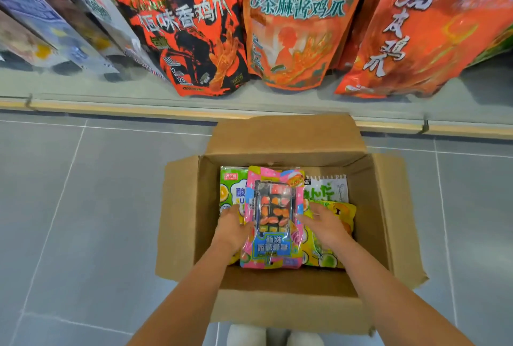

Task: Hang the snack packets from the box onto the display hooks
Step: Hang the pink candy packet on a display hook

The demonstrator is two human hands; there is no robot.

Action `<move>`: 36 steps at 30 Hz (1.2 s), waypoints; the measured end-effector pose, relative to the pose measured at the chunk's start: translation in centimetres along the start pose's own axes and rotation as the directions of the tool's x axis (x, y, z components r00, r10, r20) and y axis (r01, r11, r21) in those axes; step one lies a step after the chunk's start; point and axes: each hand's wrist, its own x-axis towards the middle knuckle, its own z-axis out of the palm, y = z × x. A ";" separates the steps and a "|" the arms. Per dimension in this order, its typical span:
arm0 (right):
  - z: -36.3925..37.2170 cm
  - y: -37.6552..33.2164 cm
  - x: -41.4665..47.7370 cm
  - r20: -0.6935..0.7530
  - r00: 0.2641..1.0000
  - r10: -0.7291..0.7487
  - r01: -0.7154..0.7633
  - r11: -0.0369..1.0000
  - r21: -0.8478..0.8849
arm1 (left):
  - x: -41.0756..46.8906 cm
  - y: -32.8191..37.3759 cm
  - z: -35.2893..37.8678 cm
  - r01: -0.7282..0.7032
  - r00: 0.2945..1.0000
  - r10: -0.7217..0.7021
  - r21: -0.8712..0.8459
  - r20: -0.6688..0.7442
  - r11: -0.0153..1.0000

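Observation:
An open cardboard box [280,140] stands on the floor below the display. On top of the packets inside lies a pink packet with a clear window of sushi-shaped sweets [273,218]. My left hand [231,227] grips its left edge, and my right hand [324,227] touches its right edge with fingers spread. Under it lie a green packet [231,187], a white packet with green letters [327,188] and a yellow-green packet [337,213].
Large orange and black snack bags [194,29] [294,29] [416,34] hang above a grey shelf ledge [111,93]. Blurred pale packets [55,20] hang at the left. Grey floor tiles [83,207] surround the box. White shoe tips [274,336] show at the bottom edge.

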 end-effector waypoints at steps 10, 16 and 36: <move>5.1 3.5 3.6 -0.172 0.985 0.032 0.006 0.976 0.216 | 2.9 -2.9 5.1 0.152 0.985 -0.097 -0.465 0.139 0.872; -1.2 -4.0 -7.1 -0.077 0.996 0.051 -0.033 0.974 0.222 | -3.4 1.0 -3.2 0.106 0.989 -0.029 -0.553 0.146 0.827; -22.8 -40.4 -45.1 -0.006 0.797 -0.604 0.333 0.447 -0.830 | -36.0 32.0 -43.5 -0.563 0.759 0.650 0.541 0.040 0.624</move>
